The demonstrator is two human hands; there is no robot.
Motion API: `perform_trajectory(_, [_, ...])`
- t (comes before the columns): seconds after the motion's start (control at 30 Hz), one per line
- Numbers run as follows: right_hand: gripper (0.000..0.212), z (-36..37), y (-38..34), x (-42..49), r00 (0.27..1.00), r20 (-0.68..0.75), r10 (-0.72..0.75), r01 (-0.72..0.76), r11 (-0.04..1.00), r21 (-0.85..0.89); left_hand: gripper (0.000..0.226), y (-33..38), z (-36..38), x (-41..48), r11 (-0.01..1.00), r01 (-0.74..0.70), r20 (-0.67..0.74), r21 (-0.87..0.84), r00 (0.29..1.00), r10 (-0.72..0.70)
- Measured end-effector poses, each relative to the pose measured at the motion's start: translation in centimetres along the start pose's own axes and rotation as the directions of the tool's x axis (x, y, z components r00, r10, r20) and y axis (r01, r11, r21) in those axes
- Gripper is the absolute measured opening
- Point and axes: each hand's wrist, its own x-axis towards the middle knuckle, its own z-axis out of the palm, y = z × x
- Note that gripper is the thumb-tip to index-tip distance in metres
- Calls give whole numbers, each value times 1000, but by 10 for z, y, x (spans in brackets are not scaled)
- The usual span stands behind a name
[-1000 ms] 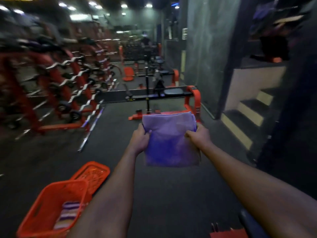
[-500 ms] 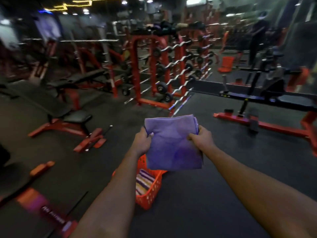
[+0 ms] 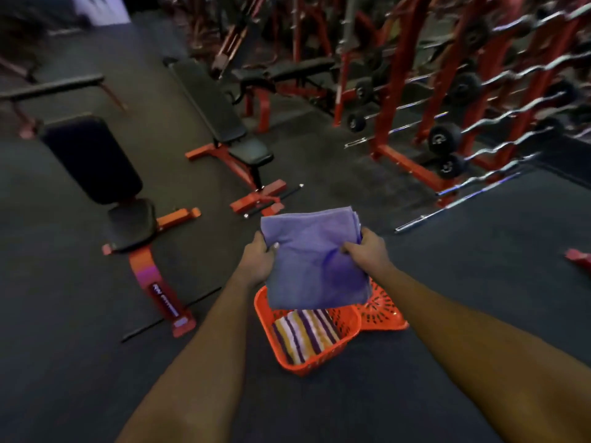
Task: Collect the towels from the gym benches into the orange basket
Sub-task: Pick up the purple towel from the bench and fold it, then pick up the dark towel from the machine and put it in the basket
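Observation:
A folded purple towel (image 3: pixel 315 260) hangs in front of me, held by both hands. My left hand (image 3: pixel 257 260) grips its left edge and my right hand (image 3: pixel 367 251) pinches its right edge. Directly below the towel the orange basket (image 3: pixel 268 318) stands on the dark floor. A striped towel (image 3: pixel 303 334) lies inside it. The basket's orange lid (image 3: pixel 382 311) lies flat on the floor against its right side. The purple towel hides the basket's far rim.
Two black benches with orange-red frames stand to the left: a near one (image 3: pixel 128 225) and a longer inclined one (image 3: pixel 220 123). A red rack of barbells (image 3: pixel 479 107) fills the upper right. A thin bar (image 3: pixel 275 199) lies on the floor beyond the towel.
My view has swung left and tilted down. The basket, earlier low at the left, is now right under the towel. Both hands keep their hold on the towel.

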Motion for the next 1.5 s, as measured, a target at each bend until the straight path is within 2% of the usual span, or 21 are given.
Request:
perform_trajectory(0.3, [33,75,51,102,954,297,46,5,985,-170,50,-74,47,58,952,305,-34,8,952,-305])
perform_trajectory(0.5, [46,130,104,150,874,460,158,0,946,-325,48,-136,97,92,885,463,-8,57,886,-463])
perform_trajectory(0.63, [50,151,137,172,842,495,216,-7,921,-390,47,-156,123,106,838,542,0,56,840,-543])
perform_trajectory(0.7, [58,159,149,181,813,518,265,-9,896,-445,39,-161,133,111,810,583,-23,69,812,-582])
perform_trajectory(0.8, [51,164,157,200,789,488,373,-49,831,-554,33,-160,140,121,787,615,-46,53,789,-613])
perform_trajectory(0.97, [21,165,138,221,786,548,287,6,882,-472,36,-133,132,134,828,559,-52,50,829,-557])
perform_trajectory(1.13, [22,155,105,243,835,527,157,9,954,-299,38,-87,107,150,895,446,-65,29,894,-443])
perform_trajectory(1.23, [8,128,66,251,881,464,93,4,979,-204,35,-50,90,165,935,352,-77,42,934,-348])
perform_trajectory(1.33, [17,87,36,268,933,360,23,9,996,-87,33,-3,74,186,972,230,-82,53,971,-225])
perform_trajectory(1.5, [18,8,12,292,982,183,-41,39,999,16,33,67,73,221,998,33,-3,60,999,-33])
